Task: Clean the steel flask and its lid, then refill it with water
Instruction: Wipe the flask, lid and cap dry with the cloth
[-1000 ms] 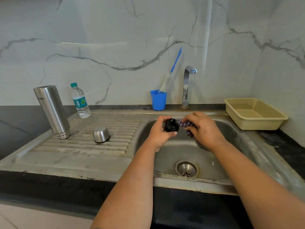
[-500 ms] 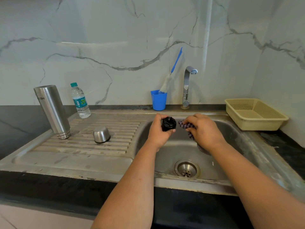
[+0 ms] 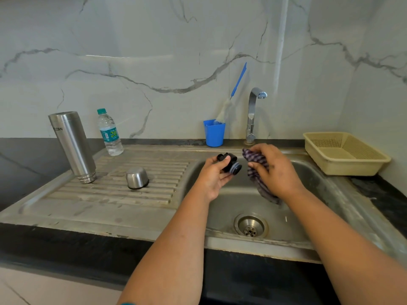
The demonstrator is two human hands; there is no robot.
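On the ribbed drainboard (image 3: 114,194) left of the sink (image 3: 308,227), the steel flask (image 3: 72,146) is stood mouth-down, tilted slightly, with a steel cup (image 3: 137,178) inverted beside it and a plastic water bottle (image 3: 109,132) behind. A blue cup (image 3: 214,133) holding a bottle brush (image 3: 233,95) is placed against the marble wall, next to the tap (image 3: 253,115). A beige basket (image 3: 343,154) is set on the counter at the right. Nothing is interposed between the camera and the hands; only the forearms cross the sink's front edge.

Over the basin, the black lid (image 3: 229,165) is gripped by the curled fingers and thumb of the left hand (image 3: 214,175). A purple checked cloth (image 3: 256,170) is bunched in the clenched right hand (image 3: 275,170), its tail hanging down into the basin. Lid and cloth are held just apart, facing each other.

The lid is seen as a black stopper, tilted, with a grey-blue seal ring at the end turned toward the cloth.
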